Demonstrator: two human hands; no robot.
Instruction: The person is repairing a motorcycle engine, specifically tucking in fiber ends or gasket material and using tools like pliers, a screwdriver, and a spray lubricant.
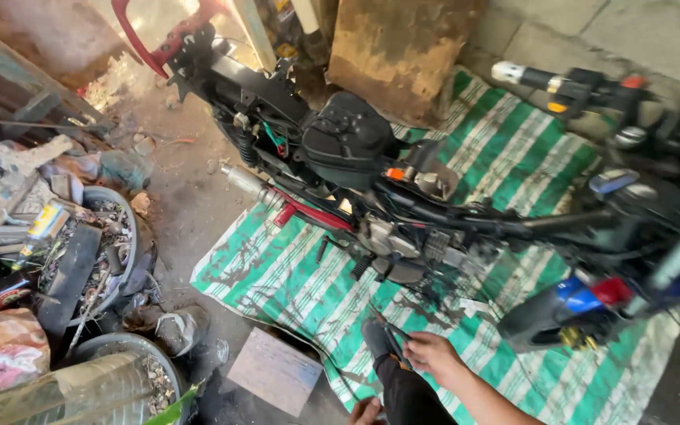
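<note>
Motorcycle [403, 197] stripped to its frame lies across the green striped tarp [293, 275]. I see my right hand [432, 354] low on the tarp, fingers curled around a thin dark tool [387, 334] beside my knee. My left hand [365, 411] sits at the frame's bottom edge; whether it grips anything I cannot tell. Junk-filled basins [112, 236] stand left, well apart.

dirt floor [190, 205], stone wall [592, 31]

The person wears dark trousers and a dark shoe [375, 337]; both forearms are bare, without sleeves.
</note>
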